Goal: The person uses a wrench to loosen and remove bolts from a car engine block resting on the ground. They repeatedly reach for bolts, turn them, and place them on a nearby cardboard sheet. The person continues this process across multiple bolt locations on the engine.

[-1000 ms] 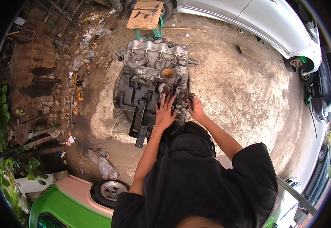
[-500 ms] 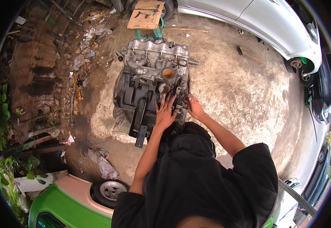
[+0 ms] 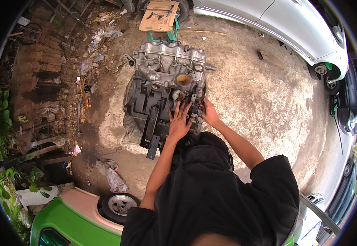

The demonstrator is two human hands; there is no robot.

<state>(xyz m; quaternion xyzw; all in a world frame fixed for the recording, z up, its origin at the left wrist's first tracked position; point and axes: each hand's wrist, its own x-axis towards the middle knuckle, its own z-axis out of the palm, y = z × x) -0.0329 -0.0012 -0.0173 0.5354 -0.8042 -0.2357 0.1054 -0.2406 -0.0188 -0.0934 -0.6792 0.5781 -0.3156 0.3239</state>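
A grey metal car engine (image 3: 167,74) stands on the concrete in front of me, with a dark block and a ribbed metal top cover. My left hand (image 3: 179,123) lies on the engine's near side, fingers spread and pointing away from me. Just beyond its fingertips is a round port with an orange-brown inside (image 3: 183,79). My right hand (image 3: 209,112) is at the engine's right edge, fingers curled in against small parts there; what they grip is hidden. Left of my left hand, a long black metal bracket (image 3: 150,128) sticks out toward me.
Beyond the engine stands a green stool (image 3: 172,35) with a wooden board (image 3: 158,18) and small tools on top. A silver car (image 3: 264,20) is at far right, a green car (image 3: 80,219) at near left. Litter (image 3: 100,37) and boards (image 3: 37,88) lie leftward.
My right hand has shifted slightly along the engine's right edge, its fingers still curled. My left hand stays spread in place. The whole view has drifted a little.
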